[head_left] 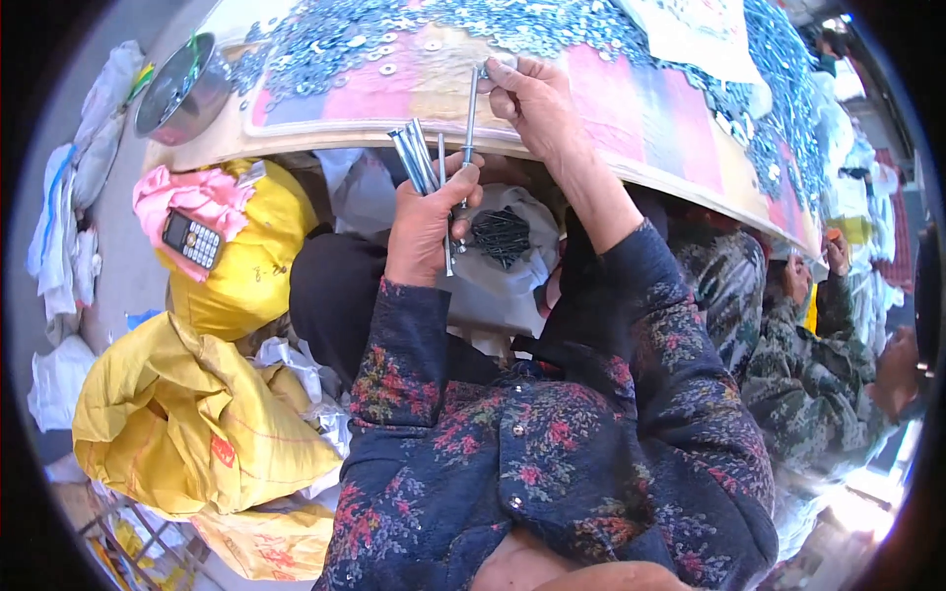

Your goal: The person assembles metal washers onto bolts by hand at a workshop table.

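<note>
My left hand (431, 219) is closed round several long metal bolts (414, 156). Some have thick sleeve-like shafts and stick up past the fingers; thinner ones run down below the palm. Just beyond the table's front edge, my right hand (537, 103) pinches the top end of one long thin bolt (472, 113). That bolt stands nearly upright, its lower part reaching the left fingertips. Whether a small washer sits at the pinched end is hidden by the fingers. Below the hands, a pale open bag (537, 222) holds a heap of dark screws (501, 237).
Loose washers (345, 44) cover much of the striped tabletop (631, 98). A metal pot (179, 94) stands at its left end. A phone (192, 240) lies with pink cloth on a yellow sack (281, 217); another yellow sack (197, 414) is nearer. A co-worker (818, 355) sits at right.
</note>
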Available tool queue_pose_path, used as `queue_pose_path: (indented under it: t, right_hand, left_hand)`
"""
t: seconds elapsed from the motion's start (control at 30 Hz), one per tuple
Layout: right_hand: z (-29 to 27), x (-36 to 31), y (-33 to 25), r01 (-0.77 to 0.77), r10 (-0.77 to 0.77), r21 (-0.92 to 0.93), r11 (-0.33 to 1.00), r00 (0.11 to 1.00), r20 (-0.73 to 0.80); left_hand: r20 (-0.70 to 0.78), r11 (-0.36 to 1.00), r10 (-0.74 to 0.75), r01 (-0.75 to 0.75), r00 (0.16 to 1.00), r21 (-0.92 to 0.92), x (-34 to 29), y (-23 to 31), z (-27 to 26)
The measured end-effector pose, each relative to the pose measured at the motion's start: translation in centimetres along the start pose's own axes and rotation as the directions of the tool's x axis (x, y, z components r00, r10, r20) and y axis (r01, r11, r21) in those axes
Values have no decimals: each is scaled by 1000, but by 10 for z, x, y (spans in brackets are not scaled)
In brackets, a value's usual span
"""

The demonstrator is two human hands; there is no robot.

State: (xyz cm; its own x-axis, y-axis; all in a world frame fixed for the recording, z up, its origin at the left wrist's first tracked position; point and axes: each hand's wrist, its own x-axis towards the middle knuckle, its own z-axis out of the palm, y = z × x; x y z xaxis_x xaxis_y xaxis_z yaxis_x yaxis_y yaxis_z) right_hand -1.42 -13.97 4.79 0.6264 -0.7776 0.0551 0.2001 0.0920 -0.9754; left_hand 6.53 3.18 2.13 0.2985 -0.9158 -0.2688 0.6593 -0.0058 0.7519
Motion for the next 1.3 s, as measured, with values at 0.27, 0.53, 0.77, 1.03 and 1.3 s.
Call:
queue_pose_path:
  t: [0.27,0.53,0.77,1.03,1.3]
  right_hand:
    - [-18,-25,-2,7,33,240,971,986,-161]
    - [-39,-41,1,286,-458,-588,757,874,-164]
    - [-61,-47,-21,433,-551,-748,503,827,108]
    - [-193,63,-1,-90,-567,-942,-323,816,116]
    - [-171,42,-1,-92,-510,-949,-301,856,79]
  left_hand:
    - [126,996,-86,88,988,-13,1,-22,22]
    - [188,936,-240,279,952,-215,11,-44,22]
    - [39,980,-199,200,979,-19,12,-39,38]
    - [48,968,-228,232,972,-92,18,-44,30]
    - [-18,981,-182,180,983,-76,14,-39,28]
